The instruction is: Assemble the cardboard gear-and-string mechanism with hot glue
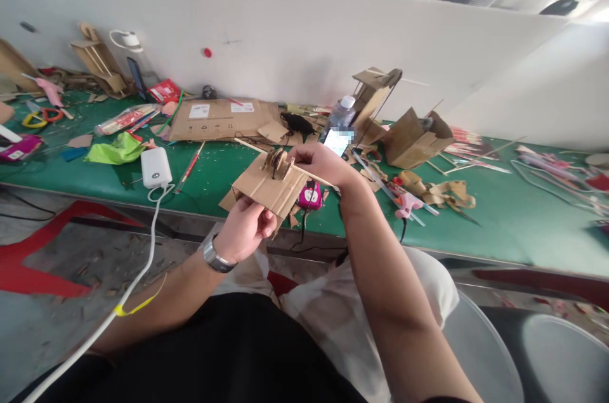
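A small cardboard box [259, 184] is held above the near edge of the green table. My left hand [247, 225] is closed on its near lower side, with the fingers partly tucked underneath. On top of the box stand several round cardboard discs [276, 163] on edge, close together. One thin wooden stick [316, 176] reaches out to the right past my right wrist, and another stick end [248, 145] points to the far left. My right hand [316, 162] is curled at the far right side of the discs; its fingertips are hidden behind them.
Behind the box lie a flat cardboard sheet [214, 120], a phone [337, 141] and a bottle [341, 113]. A pink glue gun [408, 205] and cardboard scraps are to the right. A white power bank [156, 168] with a cable sits left. A white partition [266, 28] closes the back.
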A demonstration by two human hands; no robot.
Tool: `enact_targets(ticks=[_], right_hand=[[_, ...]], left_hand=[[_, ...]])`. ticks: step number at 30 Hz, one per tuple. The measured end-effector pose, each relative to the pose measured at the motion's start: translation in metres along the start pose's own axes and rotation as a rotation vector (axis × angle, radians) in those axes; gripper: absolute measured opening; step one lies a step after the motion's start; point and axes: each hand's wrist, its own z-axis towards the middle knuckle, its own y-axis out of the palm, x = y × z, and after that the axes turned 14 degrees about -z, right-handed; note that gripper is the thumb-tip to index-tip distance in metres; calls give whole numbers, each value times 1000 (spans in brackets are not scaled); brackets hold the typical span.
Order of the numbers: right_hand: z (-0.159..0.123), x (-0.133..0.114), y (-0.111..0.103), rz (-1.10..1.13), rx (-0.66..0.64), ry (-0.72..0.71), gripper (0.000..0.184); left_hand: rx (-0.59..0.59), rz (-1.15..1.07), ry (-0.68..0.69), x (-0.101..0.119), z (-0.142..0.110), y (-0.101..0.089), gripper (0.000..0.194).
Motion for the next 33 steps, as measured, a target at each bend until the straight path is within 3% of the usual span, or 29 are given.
enact_targets(ticks=[9, 14, 22, 33], right_hand=[[-7, -11, -13, 67, 108, -38, 26], [-5, -6, -9, -87, 36, -17, 20], [-3, -6, -1, -89, -82, 20, 22], [-9, -7, -15, 1, 126, -18, 25]], left_hand=[[-11, 34, 6, -3, -2, -6, 42], [-19, 44, 5, 0, -4, -2, 39], [-28, 29, 24, -1, 1, 2, 41], [-27, 23, -25, -3, -3, -4, 46]])
